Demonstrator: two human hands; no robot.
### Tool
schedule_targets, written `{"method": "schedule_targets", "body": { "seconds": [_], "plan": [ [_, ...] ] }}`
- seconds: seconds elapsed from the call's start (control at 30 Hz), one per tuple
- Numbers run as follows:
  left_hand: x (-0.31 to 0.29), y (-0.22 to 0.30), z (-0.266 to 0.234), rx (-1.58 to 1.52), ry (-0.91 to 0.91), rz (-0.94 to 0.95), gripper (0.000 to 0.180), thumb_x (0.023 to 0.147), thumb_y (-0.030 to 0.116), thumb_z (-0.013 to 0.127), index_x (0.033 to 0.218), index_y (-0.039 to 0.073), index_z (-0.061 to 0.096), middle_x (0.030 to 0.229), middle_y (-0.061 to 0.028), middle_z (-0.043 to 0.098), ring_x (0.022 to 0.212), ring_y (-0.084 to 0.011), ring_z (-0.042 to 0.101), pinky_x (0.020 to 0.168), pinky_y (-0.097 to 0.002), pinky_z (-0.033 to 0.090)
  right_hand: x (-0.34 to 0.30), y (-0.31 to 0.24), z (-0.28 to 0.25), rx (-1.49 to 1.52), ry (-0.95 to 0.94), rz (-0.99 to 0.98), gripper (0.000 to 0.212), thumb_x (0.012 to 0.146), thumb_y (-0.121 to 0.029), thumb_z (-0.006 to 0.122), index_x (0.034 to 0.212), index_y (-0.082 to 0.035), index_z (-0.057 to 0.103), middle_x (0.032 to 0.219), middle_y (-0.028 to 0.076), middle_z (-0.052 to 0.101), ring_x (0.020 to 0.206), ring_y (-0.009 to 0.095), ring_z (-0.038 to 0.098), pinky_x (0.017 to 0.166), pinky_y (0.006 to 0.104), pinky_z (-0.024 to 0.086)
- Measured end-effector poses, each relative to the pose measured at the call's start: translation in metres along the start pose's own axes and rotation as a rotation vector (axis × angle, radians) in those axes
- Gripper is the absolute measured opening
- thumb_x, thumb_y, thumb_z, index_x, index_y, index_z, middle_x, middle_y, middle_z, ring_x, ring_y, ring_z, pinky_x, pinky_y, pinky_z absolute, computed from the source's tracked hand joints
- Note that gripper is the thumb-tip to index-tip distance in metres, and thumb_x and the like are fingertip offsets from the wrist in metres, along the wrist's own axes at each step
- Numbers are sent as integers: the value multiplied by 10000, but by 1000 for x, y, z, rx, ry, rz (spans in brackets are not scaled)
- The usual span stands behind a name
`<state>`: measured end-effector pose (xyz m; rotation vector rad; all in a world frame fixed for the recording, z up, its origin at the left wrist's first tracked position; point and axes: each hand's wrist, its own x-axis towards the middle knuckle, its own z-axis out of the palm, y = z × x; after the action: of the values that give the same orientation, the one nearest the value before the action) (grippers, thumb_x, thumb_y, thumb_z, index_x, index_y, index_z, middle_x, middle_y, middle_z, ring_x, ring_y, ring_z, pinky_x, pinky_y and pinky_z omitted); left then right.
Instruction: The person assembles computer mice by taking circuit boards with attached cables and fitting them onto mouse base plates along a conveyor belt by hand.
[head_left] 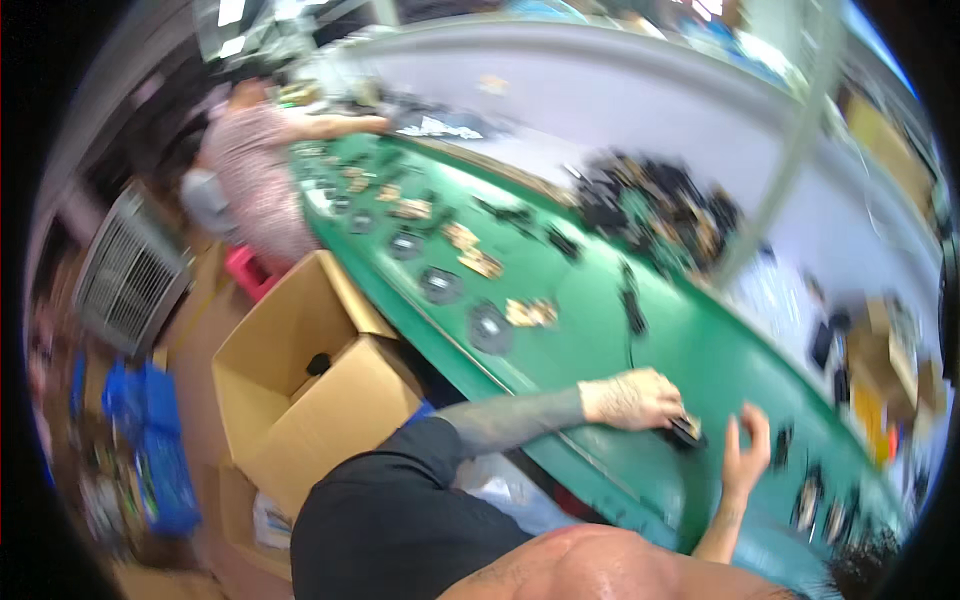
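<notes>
My left hand [635, 400] reaches over the green work surface [590, 350], its fingers closed on a small black part with a tan top [686, 431]. Blur hides what kind of part it is. To its right, my right hand [750, 452] is raised, thumb and fingers apart, with nothing in it. A small dark piece [783, 446] lies just beyond that hand. Farther up the surface is a black corded item [632, 300], its thin cord trailing toward my left hand.
Round dark discs [490, 327] and tan pieces [531, 313] line the surface. A heap of dark parts [650, 210] lies at the back. An open cardboard box [300, 370] stands at the left edge. Another person [255, 170] works at the far end. Several dark items [808, 500] lie right.
</notes>
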<state>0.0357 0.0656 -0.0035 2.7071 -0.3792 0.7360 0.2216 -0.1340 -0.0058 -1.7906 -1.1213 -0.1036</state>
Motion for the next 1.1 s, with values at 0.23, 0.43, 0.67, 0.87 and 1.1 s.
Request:
{"method": "schedule_targets", "body": {
  "seconds": [0.23,0.43,0.67,0.87,1.1],
  "plan": [
    [-1,-4,-9,-117,-137,-176,180,815,170,760,966,96,694,1016,-98,613,971,-297,603,861,-414,499,15,-14,9,21,-252,-124,185,867,-145,718,1025,-48,703,1045,122,709,985,280,685,876,364,541],
    [8,16,15,-234,-160,-370,347,828,247,755,1099,74,627,1056,-96,585,996,-294,578,889,-407,473,-14,8,-7,-24,-466,-35,170,868,-142,689,1026,-78,687,1032,91,692,999,297,645,898,392,512],
    [7,26,11,-308,-210,-464,429,779,192,810,1133,38,622,1153,-120,584,1089,-301,575,947,-398,479,-20,0,-5,16,-443,16,189,826,-189,751,988,-105,702,1063,51,674,1024,265,615,917,388,486],
    [10,31,13,-256,-232,-518,436,756,212,819,1116,54,631,1147,-94,583,1068,-294,557,942,-404,460,-17,-9,-2,-94,-531,57,119,788,-199,774,876,-130,733,1110,16,659,1063,242,596,930,382,475],
    [4,26,14,-275,-180,-484,434,750,240,819,1110,76,640,1141,-75,575,1056,-289,544,931,-410,453,-6,-15,-3,-135,-585,53,126,759,-166,781,863,-115,731,1112,15,676,1042,238,616,915,370,494]
  ]
}}
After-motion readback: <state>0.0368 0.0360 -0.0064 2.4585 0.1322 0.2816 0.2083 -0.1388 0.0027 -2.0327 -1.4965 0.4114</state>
